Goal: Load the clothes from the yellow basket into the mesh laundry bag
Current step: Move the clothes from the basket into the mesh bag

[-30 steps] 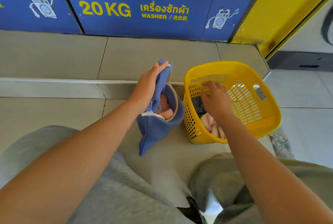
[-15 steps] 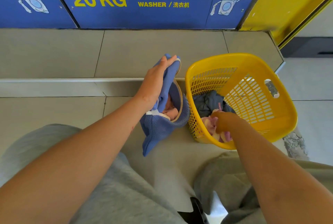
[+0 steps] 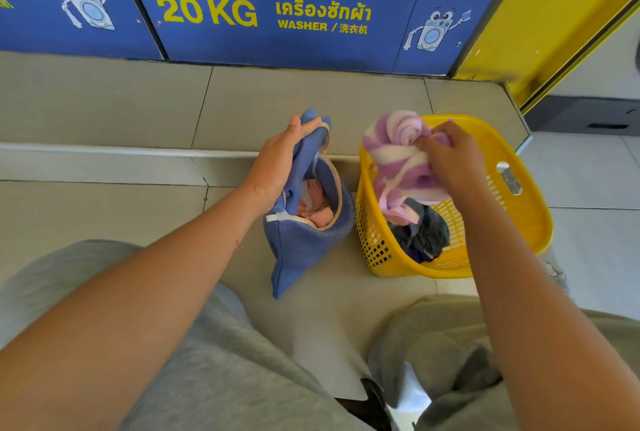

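A blue mesh laundry bag (image 3: pixel 304 247) stands on the tiled floor, its mouth held open at the top edge by my left hand (image 3: pixel 280 160). Pink cloth (image 3: pixel 317 209) lies inside it. To its right sits the yellow basket (image 3: pixel 519 222), tilted toward me, with dark clothes (image 3: pixel 422 233) in the bottom. My right hand (image 3: pixel 453 157) grips a purple-and-white striped garment (image 3: pixel 398 160) lifted above the basket's left rim, its lower end still hanging into the basket.
A raised tiled step (image 3: pixel 138 108) runs behind the bag and basket, below blue washer panels (image 3: pixel 277 15) marked 20 KG. A yellow panel (image 3: pixel 561 15) stands at the right. My knees in grey trousers (image 3: pixel 207 378) fill the foreground.
My right hand reached down into the basket, closed on the striped garment and raised it above the rim. My left hand has kept hold of the bag's mouth.
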Motion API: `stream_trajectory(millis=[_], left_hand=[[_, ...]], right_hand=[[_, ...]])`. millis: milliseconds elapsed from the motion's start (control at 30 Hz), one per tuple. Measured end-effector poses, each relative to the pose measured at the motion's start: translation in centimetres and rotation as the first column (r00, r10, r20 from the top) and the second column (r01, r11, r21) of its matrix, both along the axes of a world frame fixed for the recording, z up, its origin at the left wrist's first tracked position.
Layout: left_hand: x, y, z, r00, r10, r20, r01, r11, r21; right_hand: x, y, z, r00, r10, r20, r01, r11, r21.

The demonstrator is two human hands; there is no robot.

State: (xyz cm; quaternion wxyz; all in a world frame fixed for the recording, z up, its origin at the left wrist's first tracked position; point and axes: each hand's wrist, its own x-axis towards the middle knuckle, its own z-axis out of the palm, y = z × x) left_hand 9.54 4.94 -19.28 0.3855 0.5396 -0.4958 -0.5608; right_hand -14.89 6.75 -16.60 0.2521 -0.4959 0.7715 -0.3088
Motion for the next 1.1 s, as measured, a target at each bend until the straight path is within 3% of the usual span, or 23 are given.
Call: stream_trajectory(millis=[67,167,333,400,467,533,600,700,800,867,933,967,1000,1100], left_hand=[[0.5,0.3,0.1,1.0,0.016,-0.001,-0.016,1.0,-0.015],[0.8,0.5,0.3,1.0,0.005,-0.008,-0.005,0.999,-0.043],[0.5,0.7,0.8,0.999,0.037,-0.04,-0.039,0.999,-0.034],[0.5,0.5,1.1,0.997,0.06,-0.05,-0.061,0.998,-0.025],[0.6,0.2,1.2,0.996,0.068,-0.062,-0.069,0.998,-0.014],[0.6,0.0,0.9,0.998,0.052,-0.041,-0.053,0.998,-0.015],[0.4,-0.1,0.6,1.0,0.029,-0.012,-0.029,0.999,-0.028],[0.2,-0.2,0.4,0.999,0.023,-0.024,-0.024,1.0,-0.016],[0.1,-0.1,0.7,1.0,-0.007,-0.025,0.006,1.0,-0.023],[0.1,0.0,0.9,1.0,-0.009,-0.019,0.008,1.0,-0.018],[0.1,0.1,1.0,1.0,0.008,-0.018,-0.008,1.0,-0.003],[0.1,0.1,1.1,1.0,0.012,-0.02,-0.012,1.0,0.0],[0.1,0.1,1.1,1.0,0.013,-0.023,-0.013,1.0,0.0],[0.3,0.2,0.9,1.0,0.017,-0.026,-0.017,1.0,-0.007]], right_hand=[[1.5,0.3,2.1,0.998,-0.034,0.06,0.039,0.996,-0.085],[4.7,1.1,2.8,1.0,-0.008,0.003,0.009,0.997,-0.082],[10.2,2.5,-1.0,0.963,0.107,-0.248,-0.125,0.99,-0.06],[11.2,2.8,-2.1,0.875,0.227,-0.427,-0.253,0.968,-0.003],[11.4,2.7,-2.0,0.728,0.405,-0.554,-0.364,0.912,0.188],[11.3,2.3,-1.3,0.609,0.551,-0.571,-0.424,0.834,0.354],[10.9,2.1,-0.5,0.576,0.558,-0.597,-0.461,0.825,0.326],[9.4,1.7,-0.5,0.574,0.317,-0.755,-0.392,0.916,0.086],[7.4,1.3,-1.2,0.641,0.224,-0.734,-0.247,0.966,0.08],[6.7,1.2,-2.3,0.752,0.29,-0.592,-0.231,0.957,0.174],[6.1,0.8,-3.1,0.891,0.35,-0.288,-0.293,0.93,0.224],[6.1,0.9,-3.4,0.922,0.351,-0.165,-0.315,0.925,0.211],[6.1,1.1,-3.7,0.929,0.344,-0.139,-0.317,0.93,0.188],[7.3,1.6,-3.1,0.872,0.279,-0.402,-0.256,0.96,0.111]])
